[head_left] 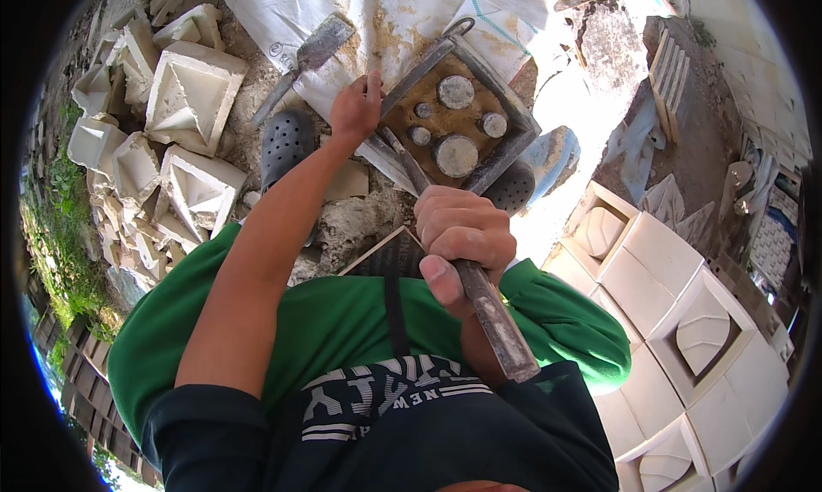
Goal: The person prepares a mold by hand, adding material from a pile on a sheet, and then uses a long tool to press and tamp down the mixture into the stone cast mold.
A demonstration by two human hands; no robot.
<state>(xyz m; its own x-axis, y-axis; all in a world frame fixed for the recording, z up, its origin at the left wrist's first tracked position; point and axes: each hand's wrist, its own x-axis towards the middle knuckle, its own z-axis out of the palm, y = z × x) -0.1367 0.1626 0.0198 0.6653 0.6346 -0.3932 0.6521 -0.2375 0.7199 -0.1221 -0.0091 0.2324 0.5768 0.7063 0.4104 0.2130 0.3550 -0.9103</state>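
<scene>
A square grey mould [505, 162] stands tilted in front of me, filled with brown sandy material. Several round grey plugs [456, 155] of different sizes rise out of the fill. My left hand [355, 108] is closed at the mould's left corner; its fingertips are partly hidden. Wrapped in my right hand [463, 235] is a long, worn metal bar [497, 321]. Its far end reaches the mould's near left edge, and its thick end points back toward my body. A dusty trowel [324, 43] lies beyond my left hand on a white sheet.
Broken off-white cast blocks [195, 94] are piled at the left. Pale blocks with leaf-shaped recesses [702, 325] stand in rows at the right. A white sheet [394, 12] dusted with sand spreads behind the mould. Dark clogs [288, 145] flank the mould.
</scene>
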